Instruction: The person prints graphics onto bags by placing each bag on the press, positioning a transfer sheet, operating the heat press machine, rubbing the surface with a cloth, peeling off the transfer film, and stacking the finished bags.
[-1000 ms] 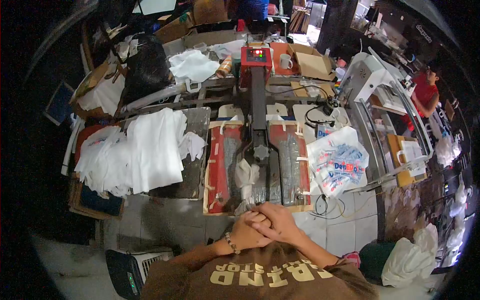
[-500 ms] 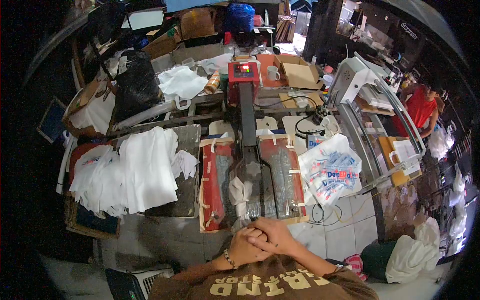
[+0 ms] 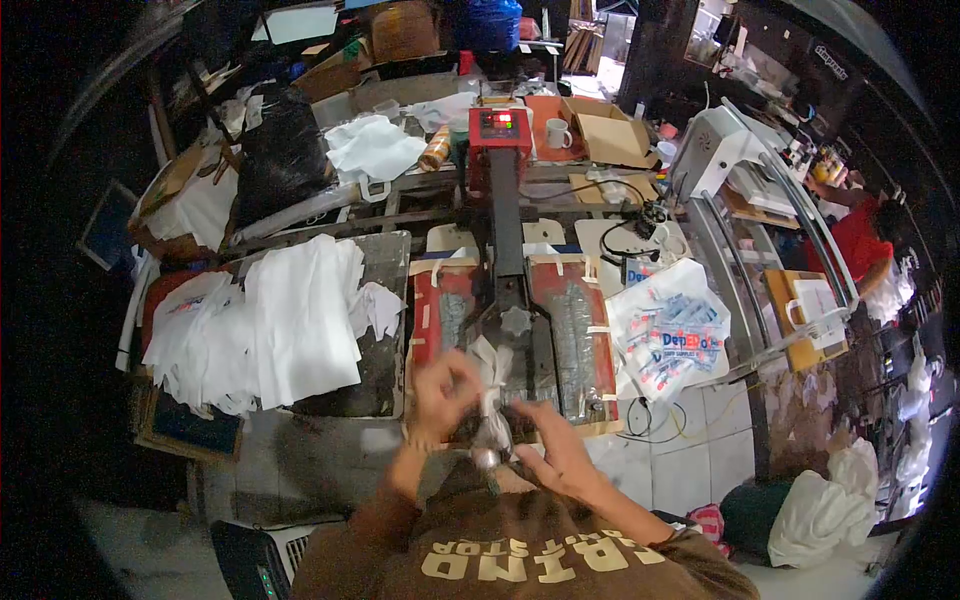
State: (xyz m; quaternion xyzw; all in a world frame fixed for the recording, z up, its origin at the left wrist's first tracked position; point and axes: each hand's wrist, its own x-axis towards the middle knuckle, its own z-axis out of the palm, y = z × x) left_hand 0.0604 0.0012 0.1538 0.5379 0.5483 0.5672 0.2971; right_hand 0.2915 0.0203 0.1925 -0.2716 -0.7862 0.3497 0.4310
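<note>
A heat press [image 3: 512, 235] with a red control box [image 3: 499, 125] and a long dark arm stands in front of me. Its handle [image 3: 490, 400] points toward my body and is wrapped in white cloth. Just left of that handle, my left hand [image 3: 438, 400] is raised with bent fingers, blurred by motion; whether it touches the cloth I cannot tell. My right hand [image 3: 555, 450] is on the handle's right side near its end, thumb and fingers apart, holding nothing. Under the arm lies the red and grey press plate [image 3: 578, 345], edged with tape.
White fabric pieces [image 3: 300, 320] are piled on a dark board at left. Printed white sheets with blue and red lettering [image 3: 690, 340] lie at right. Beyond them stands a white press frame [image 3: 710, 150]. A mug [image 3: 557, 132] and cardboard box [image 3: 610, 135] sit behind. A person in red [image 3: 850, 240] is at far right.
My hands were clasped together in front of the handle's end. Now they have parted, the left moving up and left, the right staying on the right side. The person in red has leaned lower.
</note>
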